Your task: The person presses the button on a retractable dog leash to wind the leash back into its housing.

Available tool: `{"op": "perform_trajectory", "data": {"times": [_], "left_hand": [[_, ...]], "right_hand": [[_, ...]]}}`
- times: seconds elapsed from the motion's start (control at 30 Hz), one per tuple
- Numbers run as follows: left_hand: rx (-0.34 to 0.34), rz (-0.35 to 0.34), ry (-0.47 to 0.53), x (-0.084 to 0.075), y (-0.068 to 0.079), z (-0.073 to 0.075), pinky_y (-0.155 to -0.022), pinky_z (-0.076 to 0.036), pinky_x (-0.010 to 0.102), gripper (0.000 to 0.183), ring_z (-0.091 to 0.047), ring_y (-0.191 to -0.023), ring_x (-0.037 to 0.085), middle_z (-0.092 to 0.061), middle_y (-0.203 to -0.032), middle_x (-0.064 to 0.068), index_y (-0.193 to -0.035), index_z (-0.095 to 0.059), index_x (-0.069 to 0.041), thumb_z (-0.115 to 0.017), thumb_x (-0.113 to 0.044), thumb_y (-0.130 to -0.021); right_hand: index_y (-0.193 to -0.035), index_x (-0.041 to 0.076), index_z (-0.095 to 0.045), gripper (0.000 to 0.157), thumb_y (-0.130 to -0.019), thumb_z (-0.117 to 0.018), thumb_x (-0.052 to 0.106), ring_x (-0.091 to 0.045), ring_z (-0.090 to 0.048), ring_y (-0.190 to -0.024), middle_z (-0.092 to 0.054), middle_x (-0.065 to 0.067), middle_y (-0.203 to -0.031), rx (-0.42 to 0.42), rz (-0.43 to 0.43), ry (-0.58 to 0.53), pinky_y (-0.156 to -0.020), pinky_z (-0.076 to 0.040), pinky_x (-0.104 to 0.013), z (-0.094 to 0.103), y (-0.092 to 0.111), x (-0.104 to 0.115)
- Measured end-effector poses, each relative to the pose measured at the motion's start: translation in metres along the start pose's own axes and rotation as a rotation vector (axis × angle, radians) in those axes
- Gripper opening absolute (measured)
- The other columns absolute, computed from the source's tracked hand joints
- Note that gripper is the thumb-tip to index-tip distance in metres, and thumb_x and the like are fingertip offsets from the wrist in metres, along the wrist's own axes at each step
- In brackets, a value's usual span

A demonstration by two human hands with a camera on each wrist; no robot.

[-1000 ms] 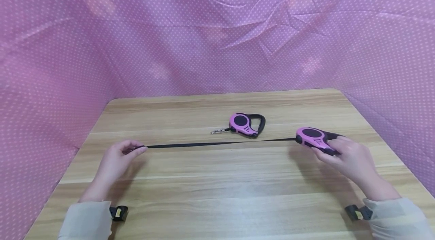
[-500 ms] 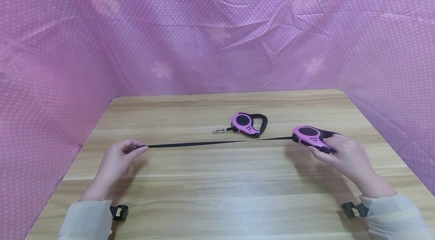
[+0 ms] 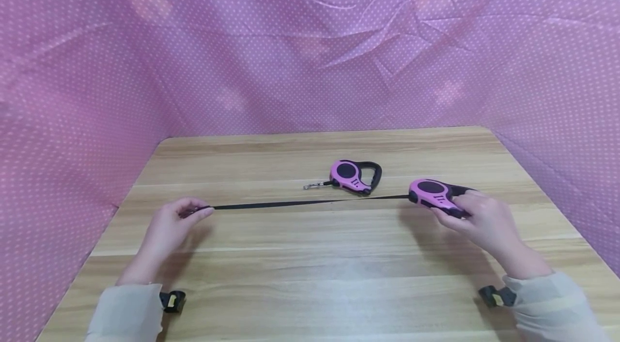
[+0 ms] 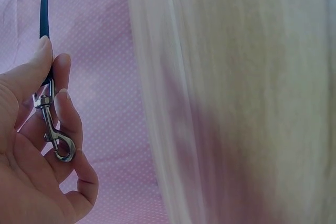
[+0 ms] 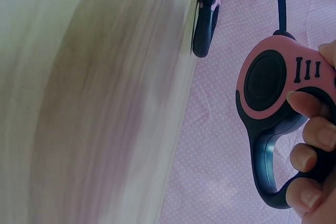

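Note:
My right hand (image 3: 486,221) grips the black handle of a pink and black retractable dog leash (image 3: 431,194), its fingers curled through the loop in the right wrist view. From the casing a flat black strap (image 3: 281,204) runs taut to the left, above the table. My left hand (image 3: 167,226) pinches the strap's far end between thumb and forefinger. A metal snap hook (image 4: 52,124) hangs from that end in the left wrist view, lying along the curled fingers. Behind the strap, a second pink and black leash (image 3: 346,171) lies on the table with its small metal clip (image 3: 315,185) pointing left.
The wooden table (image 3: 310,277) has a light grain and rounded back corners. Pink dotted cloth (image 3: 310,62) hangs behind it and along both sides. A small black device (image 3: 173,301) sits at each wrist by the pale sleeves.
My right hand has moved left with the leash casing, and the strap between the hands has become shorter. The left hand stays nearly in place. The second leash lies unmoved.

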State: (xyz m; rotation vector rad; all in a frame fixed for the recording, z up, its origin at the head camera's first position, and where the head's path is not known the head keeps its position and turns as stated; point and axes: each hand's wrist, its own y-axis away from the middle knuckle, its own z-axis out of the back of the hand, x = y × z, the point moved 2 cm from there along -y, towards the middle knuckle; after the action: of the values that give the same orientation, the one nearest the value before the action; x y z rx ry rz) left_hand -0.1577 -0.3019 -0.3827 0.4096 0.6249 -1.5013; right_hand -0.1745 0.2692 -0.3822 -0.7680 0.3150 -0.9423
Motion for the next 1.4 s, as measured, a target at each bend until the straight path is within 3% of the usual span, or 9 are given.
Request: {"op": "perform_trajectory", "data": {"times": [0.1, 0.47, 0.83, 1.13, 1.4], "left_hand": [[-0.001, -0.010, 0.002, -0.002, 0.000, -0.001, -0.084, -0.050, 0.038, 0.033, -0.066, -0.099, 0.025, -0.074, -0.107, 0.011, -0.108, -0.071, -0.011, -0.066, -0.041, -0.095], [-0.008, -0.016, 0.001, -0.002, -0.002, -0.007, -0.078, -0.049, 0.025, 0.027, -0.064, -0.092, 0.017, -0.075, -0.103, 0.007, -0.105, -0.072, -0.012, -0.067, -0.037, -0.095], [0.005, -0.008, 0.009, -0.003, -0.003, -0.011, -0.077, -0.049, 0.026, 0.030, -0.064, -0.093, 0.018, -0.075, -0.104, 0.008, -0.108, -0.072, -0.012, -0.066, -0.039, -0.095], [0.006, -0.015, 0.012, -0.007, -0.003, -0.012, -0.084, -0.049, 0.036, 0.028, -0.065, -0.097, 0.022, -0.074, -0.106, 0.008, -0.107, -0.072, -0.011, -0.066, -0.036, -0.096], [0.012, -0.011, 0.014, -0.009, -0.005, -0.015, -0.084, -0.050, 0.038, 0.028, -0.065, -0.097, 0.022, -0.074, -0.107, 0.008, -0.107, -0.072, -0.012, -0.065, -0.037, -0.096]], "right_hand": [[-0.056, 0.023, -0.044, 0.061, -0.092, -0.038, 0.072, -0.007, -0.039, -0.052, -0.050, 0.003, -0.056, -0.002, 0.008, -0.007, -0.042, -0.028, -0.023, -0.002, 0.000, 0.001], [-0.056, 0.021, -0.046, 0.064, -0.093, -0.037, 0.072, -0.006, -0.037, -0.053, -0.048, 0.003, -0.056, 0.004, 0.012, -0.019, -0.043, -0.027, -0.022, -0.004, -0.002, 0.006], [-0.056, 0.021, -0.047, 0.062, -0.093, -0.039, 0.071, -0.006, -0.038, -0.054, -0.049, 0.004, -0.056, 0.012, 0.016, -0.036, -0.044, -0.028, -0.022, -0.007, -0.003, 0.007], [-0.057, 0.021, -0.046, 0.061, -0.093, -0.040, 0.070, -0.006, -0.039, -0.054, -0.050, 0.004, -0.056, 0.012, 0.023, -0.037, -0.044, -0.029, -0.022, -0.009, -0.005, 0.009], [-0.057, 0.021, -0.047, 0.061, -0.093, -0.039, 0.070, -0.006, -0.039, -0.053, -0.050, 0.004, -0.056, 0.001, 0.029, -0.036, -0.043, -0.029, -0.022, -0.011, -0.006, 0.011]]}}
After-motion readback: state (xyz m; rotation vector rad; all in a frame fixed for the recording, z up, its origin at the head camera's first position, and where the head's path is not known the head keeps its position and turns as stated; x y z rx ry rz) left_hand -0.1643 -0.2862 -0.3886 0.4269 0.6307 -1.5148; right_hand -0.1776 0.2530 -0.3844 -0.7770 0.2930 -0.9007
